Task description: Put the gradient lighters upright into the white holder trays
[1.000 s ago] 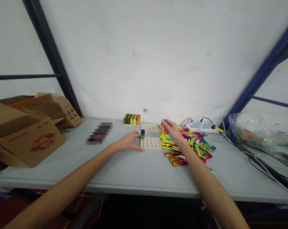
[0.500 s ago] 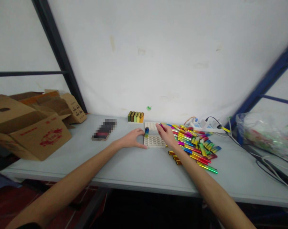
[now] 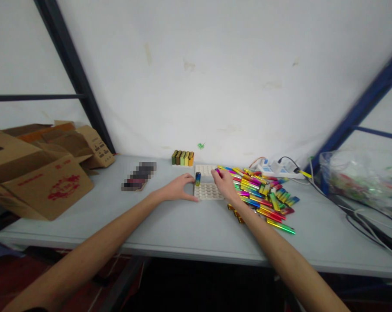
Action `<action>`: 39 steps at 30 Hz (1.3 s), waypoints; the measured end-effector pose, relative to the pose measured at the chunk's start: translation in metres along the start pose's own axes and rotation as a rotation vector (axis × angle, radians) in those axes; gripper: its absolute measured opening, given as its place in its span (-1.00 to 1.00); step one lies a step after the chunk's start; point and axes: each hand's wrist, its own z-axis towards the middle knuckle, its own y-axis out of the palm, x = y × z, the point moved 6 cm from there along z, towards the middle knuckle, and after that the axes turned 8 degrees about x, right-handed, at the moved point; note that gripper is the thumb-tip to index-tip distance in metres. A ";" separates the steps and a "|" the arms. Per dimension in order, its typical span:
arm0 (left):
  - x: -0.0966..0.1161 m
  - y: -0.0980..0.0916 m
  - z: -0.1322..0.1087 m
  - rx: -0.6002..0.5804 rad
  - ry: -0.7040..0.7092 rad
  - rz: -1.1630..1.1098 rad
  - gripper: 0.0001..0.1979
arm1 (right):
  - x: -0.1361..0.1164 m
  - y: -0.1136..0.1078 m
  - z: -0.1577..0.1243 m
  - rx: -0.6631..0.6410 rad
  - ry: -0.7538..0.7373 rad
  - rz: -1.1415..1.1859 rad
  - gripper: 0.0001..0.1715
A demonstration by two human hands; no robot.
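A white tray with rows of round holes lies flat at the middle of the table. One blue-and-yellow lighter-like piece stands upright at its back left corner. My left hand rests at the tray's left end, thumb and fingers spread around the edge, holding nothing. My right hand is over the tray's right side, its fingertips pinched on a shiny purple lighter-like piece, mostly hidden. Just behind is a second white holed tray. Shiny multicoloured pieces of the same kind lie in a pile beside my right hand.
Near the wall stands a filled block of green, yellow and orange pieces. A blurred-out dark flat object lies to the left. Open cardboard boxes occupy the left end. A power strip with cables and a plastic bag are at right.
The whole view has shifted slightly. My right hand stays over the tray with its fingers pinched, a little lower; my left hand keeps its place at the tray's end.
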 end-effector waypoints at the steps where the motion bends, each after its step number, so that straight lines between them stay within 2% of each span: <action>1: 0.000 0.000 0.000 -0.002 -0.002 0.000 -0.27 | 0.000 0.000 0.000 -0.010 -0.009 0.010 -0.47; 6: -0.001 0.002 0.000 -0.007 0.002 -0.004 -0.28 | 0.001 0.006 -0.003 -0.119 -0.043 0.057 -0.54; 12: -0.002 0.002 0.000 -0.003 -0.001 0.009 -0.28 | -0.013 0.003 -0.004 -0.122 -0.289 -0.194 -0.43; 18: -0.003 0.003 0.000 -0.014 0.000 0.023 -0.26 | -0.014 0.008 -0.007 -0.295 -0.224 -0.195 -0.43; 22: -0.004 0.004 0.000 -0.023 0.003 0.028 -0.25 | -0.007 0.019 -0.012 -0.392 -0.251 -0.233 -0.48; 26: -0.002 0.004 -0.001 -0.022 0.007 0.023 -0.25 | -0.005 0.030 -0.016 -0.397 -0.299 -0.365 -0.61; 29: -0.003 0.004 0.000 -0.011 0.015 0.021 -0.27 | -0.013 0.040 -0.020 -0.385 -0.372 -0.493 -0.68; 35: -0.006 0.005 0.001 0.003 0.017 0.032 -0.29 | -0.028 0.045 -0.026 -0.342 -0.398 -0.768 -0.56; 39: -0.005 0.005 0.001 -0.006 0.015 0.027 -0.26 | -0.025 0.030 -0.019 -0.418 -0.414 -0.729 -0.49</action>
